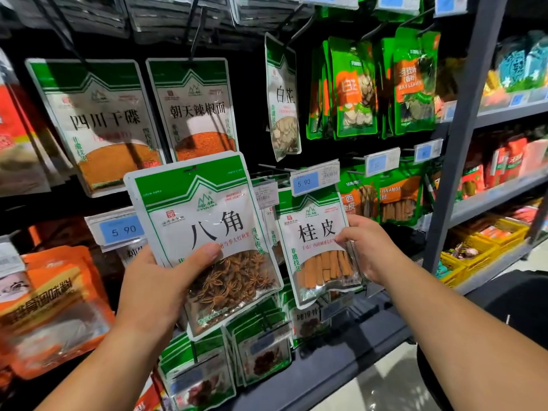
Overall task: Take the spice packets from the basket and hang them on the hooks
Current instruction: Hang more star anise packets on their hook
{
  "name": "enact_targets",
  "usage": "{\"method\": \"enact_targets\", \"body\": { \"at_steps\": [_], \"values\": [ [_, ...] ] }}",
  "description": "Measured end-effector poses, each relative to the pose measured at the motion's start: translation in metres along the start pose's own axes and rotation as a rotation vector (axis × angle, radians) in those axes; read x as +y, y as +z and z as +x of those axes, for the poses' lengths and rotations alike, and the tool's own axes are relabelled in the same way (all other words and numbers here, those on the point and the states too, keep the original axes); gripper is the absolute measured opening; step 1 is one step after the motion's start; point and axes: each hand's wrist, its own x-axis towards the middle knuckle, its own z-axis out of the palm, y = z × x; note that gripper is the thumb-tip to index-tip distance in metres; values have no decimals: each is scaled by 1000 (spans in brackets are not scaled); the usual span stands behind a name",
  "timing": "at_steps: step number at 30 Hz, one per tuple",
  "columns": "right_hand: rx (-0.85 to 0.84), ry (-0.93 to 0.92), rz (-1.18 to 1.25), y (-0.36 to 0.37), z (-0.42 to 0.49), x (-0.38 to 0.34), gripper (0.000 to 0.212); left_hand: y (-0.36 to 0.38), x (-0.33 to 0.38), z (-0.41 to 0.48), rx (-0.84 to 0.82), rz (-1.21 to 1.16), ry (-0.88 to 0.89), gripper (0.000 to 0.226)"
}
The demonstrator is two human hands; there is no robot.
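My left hand [154, 289] grips a green-and-white star anise packet [207, 226] by its lower left, thumb across the front, holding it up before the display. To its right, my right hand [370, 250] pinches the right edge of a cinnamon stick packet [317, 247], which sits just under a blue 5.90 price tag [305, 182] at a hook's tip. Whether this packet hangs on the hook cannot be told. No basket is in view.
Chili powder packets [98, 123] hang on hooks above, green bay leaf and cinnamon pouches [385, 87] at upper right. More star anise packets [225, 360] hang low. Orange pouches [53, 307] fill the left. A grey shelf upright [462, 129] and yellow bins [486, 247] stand right.
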Motion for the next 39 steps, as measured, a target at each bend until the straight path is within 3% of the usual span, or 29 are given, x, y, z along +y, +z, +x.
{"method": "enact_targets", "body": {
  "at_steps": [9,22,27,30,34,37,39],
  "values": [
    [79,-14,-53,-4,16,7,41,0,0,1,-15,-61,-3,43],
    [101,-78,-82,-3,28,31,4,2,-2,5,-41,-100,-3,39],
    [211,-125,-180,9,46,31,13,1,-1,5,-57,-103,17,40],
    [294,-116,-241,15,58,32,32,1,-4,5,-59,-91,20,44],
    [357,-121,-278,24,64,28,25,2,-5,5,-65,-84,25,46],
    [377,-133,-354,29,63,27,46,2,-7,6,-60,-74,21,49],
    [375,-110,-395,33,62,28,48,2,-7,6,-58,-77,16,48]
  ]
}}
